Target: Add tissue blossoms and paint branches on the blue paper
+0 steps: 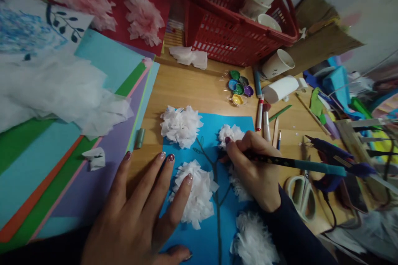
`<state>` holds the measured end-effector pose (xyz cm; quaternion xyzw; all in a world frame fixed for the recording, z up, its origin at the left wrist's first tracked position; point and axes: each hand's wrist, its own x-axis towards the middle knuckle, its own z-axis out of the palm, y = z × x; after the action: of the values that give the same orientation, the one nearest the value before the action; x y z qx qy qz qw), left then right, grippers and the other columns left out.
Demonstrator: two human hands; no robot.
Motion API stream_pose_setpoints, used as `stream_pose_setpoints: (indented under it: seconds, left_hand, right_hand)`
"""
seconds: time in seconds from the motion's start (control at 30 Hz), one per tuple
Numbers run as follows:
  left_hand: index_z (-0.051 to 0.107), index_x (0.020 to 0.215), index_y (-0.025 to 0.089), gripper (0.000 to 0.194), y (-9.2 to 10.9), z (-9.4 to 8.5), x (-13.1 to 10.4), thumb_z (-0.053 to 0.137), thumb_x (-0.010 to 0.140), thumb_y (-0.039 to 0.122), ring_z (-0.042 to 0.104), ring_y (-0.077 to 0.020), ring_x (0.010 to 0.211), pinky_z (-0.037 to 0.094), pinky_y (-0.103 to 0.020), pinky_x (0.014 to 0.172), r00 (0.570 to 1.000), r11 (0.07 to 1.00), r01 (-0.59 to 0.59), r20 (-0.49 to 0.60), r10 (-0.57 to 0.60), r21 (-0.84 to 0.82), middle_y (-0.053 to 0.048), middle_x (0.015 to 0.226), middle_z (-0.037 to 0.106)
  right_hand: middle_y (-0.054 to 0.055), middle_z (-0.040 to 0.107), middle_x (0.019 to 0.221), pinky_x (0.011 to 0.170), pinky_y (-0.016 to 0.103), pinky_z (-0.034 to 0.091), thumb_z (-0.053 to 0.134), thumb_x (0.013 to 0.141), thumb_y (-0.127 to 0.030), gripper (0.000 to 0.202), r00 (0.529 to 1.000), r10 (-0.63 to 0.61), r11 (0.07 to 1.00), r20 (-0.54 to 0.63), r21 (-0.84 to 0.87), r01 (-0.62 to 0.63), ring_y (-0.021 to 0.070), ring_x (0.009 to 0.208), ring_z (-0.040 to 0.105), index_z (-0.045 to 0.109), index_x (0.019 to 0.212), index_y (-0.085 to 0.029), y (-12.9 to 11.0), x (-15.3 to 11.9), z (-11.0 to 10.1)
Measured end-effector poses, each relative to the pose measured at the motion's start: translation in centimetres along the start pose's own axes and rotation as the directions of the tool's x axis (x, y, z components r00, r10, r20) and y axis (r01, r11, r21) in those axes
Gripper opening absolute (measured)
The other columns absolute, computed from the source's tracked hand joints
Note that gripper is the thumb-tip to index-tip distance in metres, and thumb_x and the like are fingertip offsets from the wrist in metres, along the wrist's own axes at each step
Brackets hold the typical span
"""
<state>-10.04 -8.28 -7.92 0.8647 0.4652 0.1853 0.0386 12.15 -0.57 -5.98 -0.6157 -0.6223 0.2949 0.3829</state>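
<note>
A blue sheet of paper lies on the table, with several white tissue-paper flowers and a dark green drawn stem with thin branches. Small leaf outlines show at the upper left branch. In my right hand is a slim black patterned pen with a teal end, gripped between thumb and fingers. Its tip is hidden behind the hand, near the upper right flower. My left hand rests with fingers spread over the sheet's left edge and the table, its index finger touching the left middle flower.
A red basket with paper cups stands at the back. Paint pots, markers, scissors and a glue gun lie to the right. Coloured paper and white tissue cover the left.
</note>
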Motion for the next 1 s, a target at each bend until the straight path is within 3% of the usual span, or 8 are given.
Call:
stream_pose_setpoints:
  seconds: [0.33,0.47,1.0]
  left_hand:
    - [0.034,0.138,0.021,0.093,0.0,0.05,0.16,0.06,0.067,0.075,0.051,-0.0365,0.126,0.011,-0.063,0.116,1.0,1.0,-0.007,-0.025,0.006,-0.017,-0.022,0.135,0.055]
    - [0.033,0.138,0.021,0.094,-0.16,-0.19,0.29,0.061,0.067,0.075,0.051,-0.0372,0.126,0.01,-0.063,0.115,0.999,0.999,-0.036,0.012,0.035,0.008,-0.023,0.136,0.054]
    - [0.034,0.137,0.021,0.093,0.09,-0.28,0.4,0.064,0.066,0.073,0.052,-0.0394,0.125,0.016,-0.066,0.113,1.0,1.0,-0.003,-0.016,0.002,-0.024,-0.022,0.135,0.055]
  right_hand:
    - [-0.006,0.05,0.051,0.035,0.022,0.037,0.066,0.081,-0.018,0.035,0.999,0.01,1.0,-0.041,-0.001,-0.01,0.0138,0.044,0.063,0.039,0.059,-0.022,-0.08,0.03,0.08]
    - [-0.006,0.05,0.05,0.036,0.022,0.039,0.065,0.082,-0.018,0.035,1.0,0.005,1.0,-0.023,0.004,-0.005,0.0136,0.044,0.063,0.039,0.059,-0.022,-0.07,0.12,0.19]
    - [-0.007,0.047,0.048,0.04,0.022,0.039,0.063,0.08,-0.015,0.035,0.999,-0.044,0.998,0.005,-0.04,0.044,0.0112,0.043,0.059,0.037,0.057,-0.022,-0.48,0.29,0.1]
